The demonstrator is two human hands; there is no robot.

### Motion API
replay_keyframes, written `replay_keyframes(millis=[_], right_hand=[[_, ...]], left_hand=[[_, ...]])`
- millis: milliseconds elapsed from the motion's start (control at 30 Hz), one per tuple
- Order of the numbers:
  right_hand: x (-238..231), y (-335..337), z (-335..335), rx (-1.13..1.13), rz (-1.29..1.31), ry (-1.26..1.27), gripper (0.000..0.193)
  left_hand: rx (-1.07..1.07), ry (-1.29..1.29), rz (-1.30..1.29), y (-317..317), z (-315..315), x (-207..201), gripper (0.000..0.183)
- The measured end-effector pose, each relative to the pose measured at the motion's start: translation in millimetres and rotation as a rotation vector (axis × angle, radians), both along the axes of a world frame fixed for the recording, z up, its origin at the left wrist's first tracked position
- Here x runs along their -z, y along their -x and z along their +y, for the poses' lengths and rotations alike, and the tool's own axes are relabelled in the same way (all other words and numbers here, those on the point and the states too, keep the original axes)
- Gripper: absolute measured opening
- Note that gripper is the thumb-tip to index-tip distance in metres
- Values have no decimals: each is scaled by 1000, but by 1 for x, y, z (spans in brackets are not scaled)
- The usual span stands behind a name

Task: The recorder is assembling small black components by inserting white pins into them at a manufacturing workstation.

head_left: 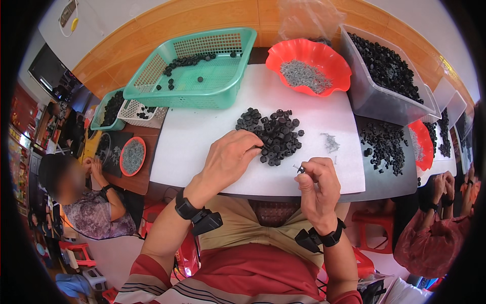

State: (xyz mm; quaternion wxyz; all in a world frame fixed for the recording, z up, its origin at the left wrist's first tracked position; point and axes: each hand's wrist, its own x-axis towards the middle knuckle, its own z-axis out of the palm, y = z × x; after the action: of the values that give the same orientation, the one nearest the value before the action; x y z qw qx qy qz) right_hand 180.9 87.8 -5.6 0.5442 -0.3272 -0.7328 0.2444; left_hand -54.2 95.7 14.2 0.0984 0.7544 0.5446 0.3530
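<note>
Right hand (318, 185): thumb and fingertips closed on a black cap (302, 169), held just above the near part of the white sheet (197, 152). A screw (295, 166) shows beside the cap; from where I stand, I cannot tell whether it is seated in it.

Left hand (230, 159): fingers narrow, tips at the left edge of the pile (286, 134) of black caps. Whether they grip one, I cannot tell.

Caution: the right hand's pinch covers little of the cap. A slackened grip or a knock could drop it; being round, it could roll over the near edge toward the lap.

Caution: the pile is loose. A push from the left fingers could scatter it toward the screw heap (330, 143) and mix the two.

Caution: a loose screw (335, 160) lies between that heap and the right hand. A sideways sweep of the wrist could flick it away
</note>
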Motion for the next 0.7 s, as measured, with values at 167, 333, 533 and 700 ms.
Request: replay_keyframes(millis=[167, 333, 533, 700], right_hand=[[1, 0, 0, -4, 24, 17, 19], [3, 0, -1, -5, 53, 49, 18], [3, 0, -1, -10, 75, 65, 17], [4, 0, -2, -6, 83, 85, 17]], left_hand=[[-28, 55, -108, -2, -4, -2, 18], [28, -14, -117, 0, -5, 2, 18], [15, 23, -267, -2, -8, 2, 20], [18, -53, -104, -3, -13, 1, 19]])
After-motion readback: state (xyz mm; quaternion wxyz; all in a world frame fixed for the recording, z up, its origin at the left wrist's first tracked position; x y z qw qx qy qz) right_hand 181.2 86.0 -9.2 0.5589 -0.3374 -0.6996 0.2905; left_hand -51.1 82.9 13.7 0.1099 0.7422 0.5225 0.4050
